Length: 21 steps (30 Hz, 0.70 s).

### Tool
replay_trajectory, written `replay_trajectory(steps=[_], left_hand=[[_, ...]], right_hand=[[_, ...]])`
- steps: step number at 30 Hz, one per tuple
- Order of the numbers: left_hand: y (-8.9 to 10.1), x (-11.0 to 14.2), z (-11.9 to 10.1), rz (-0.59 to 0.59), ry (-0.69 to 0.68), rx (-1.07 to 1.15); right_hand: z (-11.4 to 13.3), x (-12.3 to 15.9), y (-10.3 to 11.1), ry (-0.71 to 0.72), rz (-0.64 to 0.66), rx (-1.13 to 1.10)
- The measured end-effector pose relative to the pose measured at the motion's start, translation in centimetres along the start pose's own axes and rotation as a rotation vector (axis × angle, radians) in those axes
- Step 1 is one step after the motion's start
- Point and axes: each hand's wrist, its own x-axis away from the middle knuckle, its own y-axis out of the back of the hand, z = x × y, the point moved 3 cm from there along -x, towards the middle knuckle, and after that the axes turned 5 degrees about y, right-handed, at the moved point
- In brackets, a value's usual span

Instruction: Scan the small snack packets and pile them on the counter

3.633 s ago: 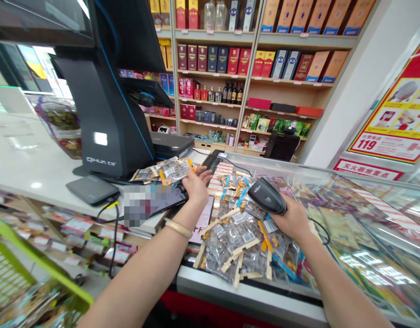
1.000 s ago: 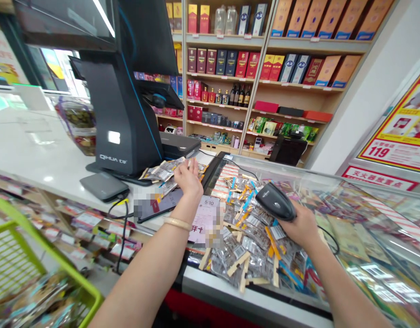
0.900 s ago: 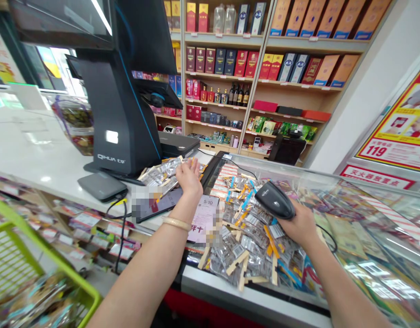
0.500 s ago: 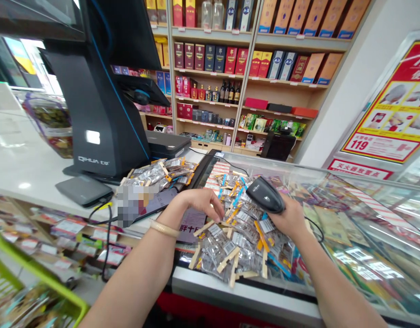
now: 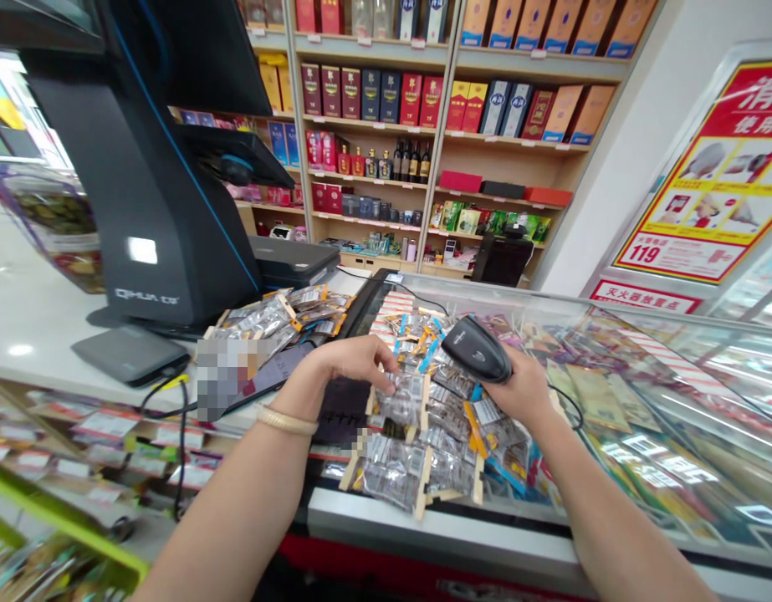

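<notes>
My right hand (image 5: 527,390) is wrapped around a black barcode scanner (image 5: 477,349), its head pointing up and left above the packets. My left hand (image 5: 360,361), with a cream bangle on its wrist, has its fingers curled and their tips pinched at the top of a clear plastic packet (image 5: 403,408). This packet has tan strips along its edges and a printed barcode label. Around and below it, several similar packets (image 5: 391,472) lie spread on the glass counter, some with orange or blue strips. The scanner hides part of the pile.
Left of my hand, more packets (image 5: 314,305) are heaped beside a phone (image 5: 276,368) and a black checkout terminal (image 5: 172,201). A grey flat box (image 5: 130,353) with a cable sits on the white counter. A green basket (image 5: 59,522) stands lower left.
My left fingers have come down onto a packet, which now lies straighter among the others. The scanner stays over the pile in my right hand. The whole view has shifted slightly.
</notes>
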Motion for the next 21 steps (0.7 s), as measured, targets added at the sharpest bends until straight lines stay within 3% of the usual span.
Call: replay_trajectory(steps=[4,6,16,21], left_hand=[[1.4,-0.3,0.0,-0.344,-0.029,0.217],[1.5,-0.6,-0.1,-0.448,-0.05,0.261],[1.1,-1.1,-0.1,-0.502,-0.103,0.264],[0.9,-1.0,-0.4,-0.5,-0.087,0.327]], right_hand=[[0.0,-0.1,0.1,0.001,-0.002,0.001],[0.2,-0.2,0.3,0.021,0.021,-0.008],[0.8,-0.3,0.2,0.052,0.172,-0.022],[0.8,-0.4,0.3,0.064,0.159,-0.06]])
